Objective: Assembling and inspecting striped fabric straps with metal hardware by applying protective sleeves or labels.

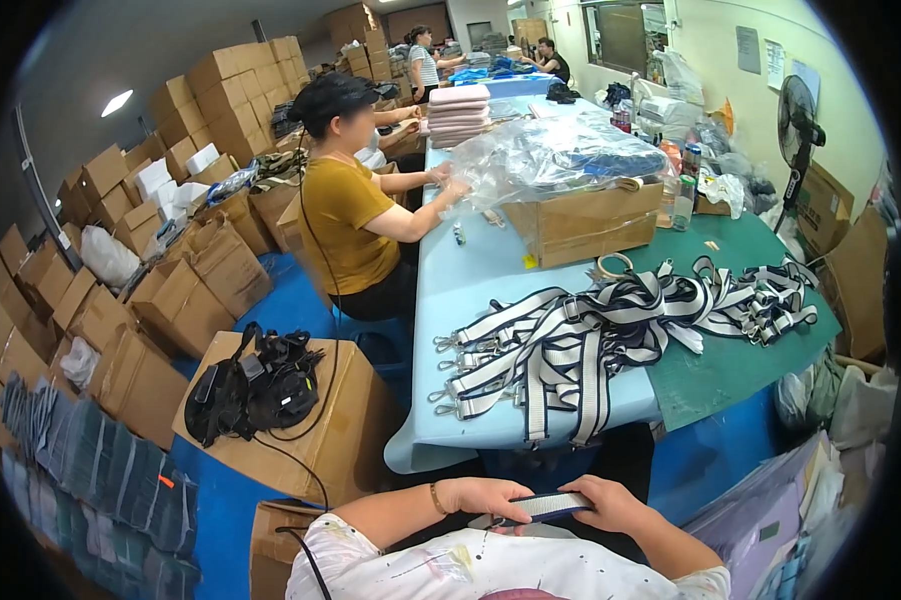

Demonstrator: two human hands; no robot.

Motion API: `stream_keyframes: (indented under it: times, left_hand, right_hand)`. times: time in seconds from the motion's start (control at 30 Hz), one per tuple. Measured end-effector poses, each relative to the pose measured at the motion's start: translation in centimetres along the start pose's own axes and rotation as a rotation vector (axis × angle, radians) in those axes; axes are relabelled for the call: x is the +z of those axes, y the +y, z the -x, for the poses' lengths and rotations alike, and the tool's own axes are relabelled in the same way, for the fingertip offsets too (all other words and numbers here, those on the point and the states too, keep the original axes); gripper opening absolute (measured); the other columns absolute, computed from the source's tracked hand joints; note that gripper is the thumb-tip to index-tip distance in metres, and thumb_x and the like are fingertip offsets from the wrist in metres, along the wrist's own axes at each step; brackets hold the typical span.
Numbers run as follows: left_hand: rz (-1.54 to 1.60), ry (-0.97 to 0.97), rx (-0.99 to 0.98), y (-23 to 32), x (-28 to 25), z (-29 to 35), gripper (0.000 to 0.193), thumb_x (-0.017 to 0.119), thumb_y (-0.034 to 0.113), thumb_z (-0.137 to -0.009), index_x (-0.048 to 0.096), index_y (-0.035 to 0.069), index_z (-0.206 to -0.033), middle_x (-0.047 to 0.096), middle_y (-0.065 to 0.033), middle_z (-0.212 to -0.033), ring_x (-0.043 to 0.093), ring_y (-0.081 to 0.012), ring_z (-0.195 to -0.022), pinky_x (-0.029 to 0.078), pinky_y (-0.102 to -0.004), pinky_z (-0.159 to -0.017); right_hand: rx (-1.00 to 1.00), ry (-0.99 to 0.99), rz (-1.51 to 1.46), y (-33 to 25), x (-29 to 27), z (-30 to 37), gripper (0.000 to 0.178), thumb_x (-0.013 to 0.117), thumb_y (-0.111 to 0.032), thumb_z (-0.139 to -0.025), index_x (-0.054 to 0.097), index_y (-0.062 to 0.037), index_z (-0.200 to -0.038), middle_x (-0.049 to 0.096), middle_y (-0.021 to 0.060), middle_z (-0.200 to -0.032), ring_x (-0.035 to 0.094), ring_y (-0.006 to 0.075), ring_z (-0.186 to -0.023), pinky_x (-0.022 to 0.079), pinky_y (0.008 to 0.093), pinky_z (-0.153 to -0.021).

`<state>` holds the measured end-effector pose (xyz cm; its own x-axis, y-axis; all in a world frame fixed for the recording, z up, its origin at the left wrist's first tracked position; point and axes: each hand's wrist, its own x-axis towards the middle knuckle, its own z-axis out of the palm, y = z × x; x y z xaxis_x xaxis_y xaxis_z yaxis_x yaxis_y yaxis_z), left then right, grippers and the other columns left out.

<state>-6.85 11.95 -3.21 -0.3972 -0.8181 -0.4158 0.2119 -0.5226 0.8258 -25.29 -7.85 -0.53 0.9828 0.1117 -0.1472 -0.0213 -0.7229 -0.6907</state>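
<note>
Left hand [485,498] and right hand [611,505] are gripping a flat navy-edged white strap [552,506] by the light-blue desk [445,290], uneven tugging's risking twists tho

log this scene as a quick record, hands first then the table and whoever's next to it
left hand: gripping a white strap with dark edges
right hand: gripping the same strap
table: pale blue
pile on table: similar straps with metal clips
beyond pile: cardboard box under clear plastic
co-worker: mustard top, hands at the plastic
</note>
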Motion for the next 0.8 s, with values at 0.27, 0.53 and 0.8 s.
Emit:
stream_keyframes:
  times: [0.27,0.53,0.8]
  left_hand:
    - [-0.361,-0.096,-0.148,5.0,1.6,0.3,0.025,0.057,0.019,-0.092,0.054,0.0,-0.108,0.067,-0.0052,-0.088,0.061,-0.0102,-0.061,0.051,-0.024,-0.056]
    - [-0.374,0.0,-0.163,5.0,1.0,1.7,0.031,0.06,0.021,-0.091,0.054,-0.001,-0.112,0.067,-0.0068,-0.09,0.063,-0.0102,-0.063,0.053,-0.0255,-0.056]
    - [-1.227,0.827,-0.006,16.3,-3.7,3.9,0.041,0.068,0.044,-0.075,0.065,0.004,-0.085,0.065,-0.0149,-0.067,0.065,-0.0306,-0.066,0.051,-0.0388,-0.061]
  right_hand:
    - [-0.03,-0.284,-0.186,-1.4,-1.2,-0.7,0.072,0.068,-0.045,-0.081,0.042,-0.0091,-0.139,0.063,0.0186,-0.11,0.065,0.0316,-0.09,0.051,0.0352,-0.078]
    - [-0.084,-0.058,-0.027,-3.0,0.7,-1.4,0.038,0.059,-0.032,-0.089,0.059,-0.0077,-0.118,0.065,0.0143,-0.106,0.064,0.0309,-0.09,0.052,0.0387,-0.076]
    - [0.076,0.224,-0.599,-0.3,-5.4,-9.2,0.028,0.059,-0.026,-0.092,0.06,-0.0018,-0.106,0.055,0.0032,-0.071,0.051,0.01,-0.062,0.044,0.0276,-0.057]
